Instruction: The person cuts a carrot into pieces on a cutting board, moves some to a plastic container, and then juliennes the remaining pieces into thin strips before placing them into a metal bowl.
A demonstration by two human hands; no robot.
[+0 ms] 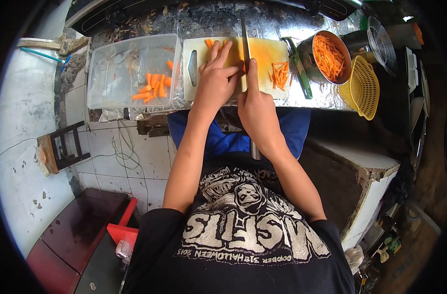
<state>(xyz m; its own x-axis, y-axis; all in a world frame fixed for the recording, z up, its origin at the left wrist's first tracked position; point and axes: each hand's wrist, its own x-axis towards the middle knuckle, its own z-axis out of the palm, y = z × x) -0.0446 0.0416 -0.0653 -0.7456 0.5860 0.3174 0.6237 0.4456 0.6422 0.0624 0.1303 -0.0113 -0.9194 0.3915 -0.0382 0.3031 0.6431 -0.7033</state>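
Observation:
My right hand [255,105] is wrapped round a long knife [245,46], its index finger stretched along the blade, which lies across the cutting board [267,46]. Left of the blade, my left hand [217,78] rests on the board with its fingers over carrot pieces; orange shows at its fingertips and beside the blade. What lies under the palm is hidden. Thin carrot strips [280,75] are piled on the board's right part. A clear plastic tray [110,73] left of the board holds several peeled carrot pieces [154,87].
Right of the board lies a green-handled peeler or knife [299,71]. Beyond it stand a pot [309,56] of carrot strips and a yellow basket [364,88]. A wire strainer [382,46] is at the back right. Stove parts [103,14] line the far edge.

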